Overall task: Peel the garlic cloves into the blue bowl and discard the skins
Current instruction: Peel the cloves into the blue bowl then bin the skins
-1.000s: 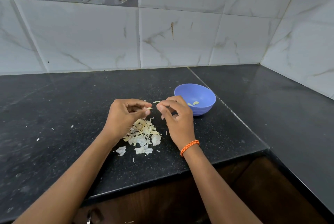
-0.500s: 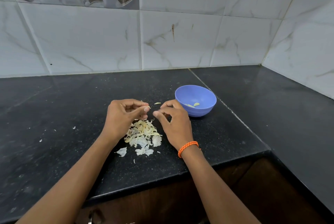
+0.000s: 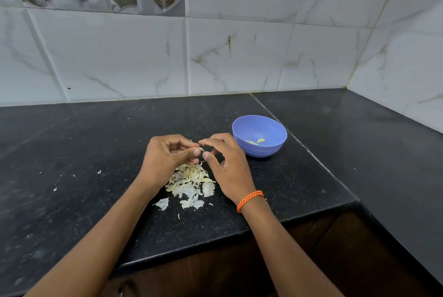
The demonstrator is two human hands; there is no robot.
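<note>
My left hand (image 3: 167, 160) curls its fingers round a small garlic clove (image 3: 201, 149), of which only the pale tip shows between the fingertips. My right hand (image 3: 227, 165), with an orange band at the wrist, meets it from the right and pinches at that tip with thumb and forefinger. Both hands hover just above a heap of pale garlic skins (image 3: 191, 181) on the black counter. The blue bowl (image 3: 260, 136) stands to the right of my hands and holds a few peeled cloves (image 3: 257, 141).
The black stone counter (image 3: 96, 153) runs to a tiled wall behind and turns a corner on the right. Its front edge lies just below the skins. Small white skin flecks (image 3: 99, 172) dot the counter at left. A seam (image 3: 302, 145) crosses beside the bowl.
My hands drew closer together; the right fingertips now touch the clove tip held by the left hand. The view shifted slightly. Bowl and skins have not moved.
</note>
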